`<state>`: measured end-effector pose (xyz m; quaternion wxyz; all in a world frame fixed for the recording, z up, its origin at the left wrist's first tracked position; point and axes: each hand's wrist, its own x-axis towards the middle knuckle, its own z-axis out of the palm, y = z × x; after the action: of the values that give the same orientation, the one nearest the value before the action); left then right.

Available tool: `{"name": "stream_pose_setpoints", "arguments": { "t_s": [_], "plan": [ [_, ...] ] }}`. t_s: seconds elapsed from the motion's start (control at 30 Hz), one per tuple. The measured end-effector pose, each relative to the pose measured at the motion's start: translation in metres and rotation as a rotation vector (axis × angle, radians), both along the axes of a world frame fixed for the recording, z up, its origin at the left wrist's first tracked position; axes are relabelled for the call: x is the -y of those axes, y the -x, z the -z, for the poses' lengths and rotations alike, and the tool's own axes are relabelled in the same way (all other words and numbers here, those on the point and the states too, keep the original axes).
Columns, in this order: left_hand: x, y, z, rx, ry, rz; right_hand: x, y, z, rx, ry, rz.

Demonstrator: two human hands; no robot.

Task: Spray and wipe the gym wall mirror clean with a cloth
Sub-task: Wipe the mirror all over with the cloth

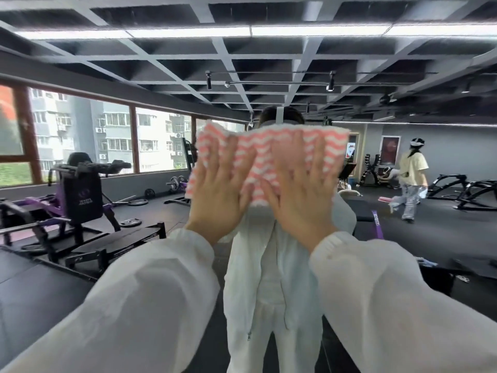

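The mirror (403,238) is filling the whole wall ahead, and the pink-and-white cloth (258,162) is lying flat against it at head height. The left hand (217,195) and right hand (301,195) are pressing the cloth with straight, spread fingers, gripping nothing, which appears intended to spread even pressure over a wide patch of glass. No spray bottle is showing, so the wiping step is judged to be in hand, while gym machines (78,195) are appearing only as reflections.
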<state>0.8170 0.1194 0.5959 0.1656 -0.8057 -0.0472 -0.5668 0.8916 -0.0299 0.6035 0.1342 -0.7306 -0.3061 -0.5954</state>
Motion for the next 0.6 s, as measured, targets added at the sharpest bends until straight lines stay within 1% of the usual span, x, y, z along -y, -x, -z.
{"name": "stream_pose_setpoints", "arguments": {
  "t_s": [0.07,0.13,0.3,0.4,0.47,0.53,0.6],
  "plan": [
    [-0.017,0.009,0.008,0.034,0.080,-0.019,-0.022,0.011,-0.002,0.027,0.040,-0.042],
    [-0.030,0.016,0.030,0.066,0.161,-0.039,-0.039,0.020,0.007,0.056,0.101,-0.069],
    [-0.036,0.029,0.104,0.035,0.335,-0.057,-0.052,0.026,0.061,0.156,0.351,-0.026],
    [-0.024,0.028,0.150,-0.008,0.342,-0.051,-0.041,0.019,0.097,0.193,0.516,0.011],
    [-0.011,0.024,0.170,-0.034,0.318,-0.040,-0.027,0.012,0.114,0.222,0.585,0.024],
    [0.004,0.018,0.172,-0.029,0.310,-0.023,-0.010,0.004,0.118,0.245,0.590,0.019],
    [0.020,0.009,0.153,-0.030,0.282,0.010,0.009,-0.004,0.107,0.246,0.553,0.022]
  ]
}}
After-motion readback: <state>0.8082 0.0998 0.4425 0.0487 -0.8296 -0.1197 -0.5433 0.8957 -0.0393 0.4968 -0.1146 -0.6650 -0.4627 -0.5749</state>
